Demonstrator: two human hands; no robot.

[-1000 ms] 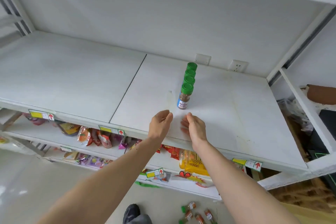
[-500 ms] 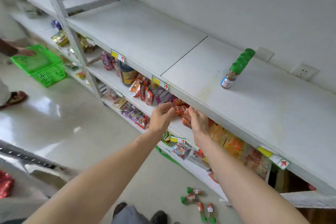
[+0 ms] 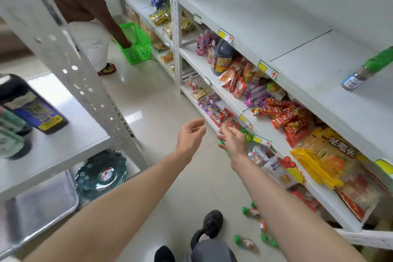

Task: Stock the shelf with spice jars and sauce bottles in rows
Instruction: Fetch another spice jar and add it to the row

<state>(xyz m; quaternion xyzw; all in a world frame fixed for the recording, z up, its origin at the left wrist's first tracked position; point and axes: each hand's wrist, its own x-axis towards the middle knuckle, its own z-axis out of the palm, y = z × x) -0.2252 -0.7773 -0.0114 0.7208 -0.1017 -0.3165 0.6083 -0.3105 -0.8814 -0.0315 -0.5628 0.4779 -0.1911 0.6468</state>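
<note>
A row of green-capped spice jars (image 3: 361, 73) stands on the white top shelf (image 3: 276, 27) at the far right edge of the head view. More green-capped jars (image 3: 251, 211) lie on the floor beside my shoes. My left hand (image 3: 190, 137) and my right hand (image 3: 234, 141) hang in mid-air over the aisle, fingers loosely curled, holding nothing. Both are well left of and below the jar row. Dark sauce bottles (image 3: 32, 106) stand on the shelf unit at the left.
Lower shelves hold snack packets (image 3: 285, 112) and a dark bottle (image 3: 222, 57). A person in a brown top bends over a green basket (image 3: 136, 44) up the aisle. A white upright post (image 3: 85, 83) and stacked dark plates (image 3: 102, 174) are at the left.
My view has swung left and down, away from the top shelf toward the aisle. Both hands have come off the shelf edge and dropped lower, still holding nothing.
</note>
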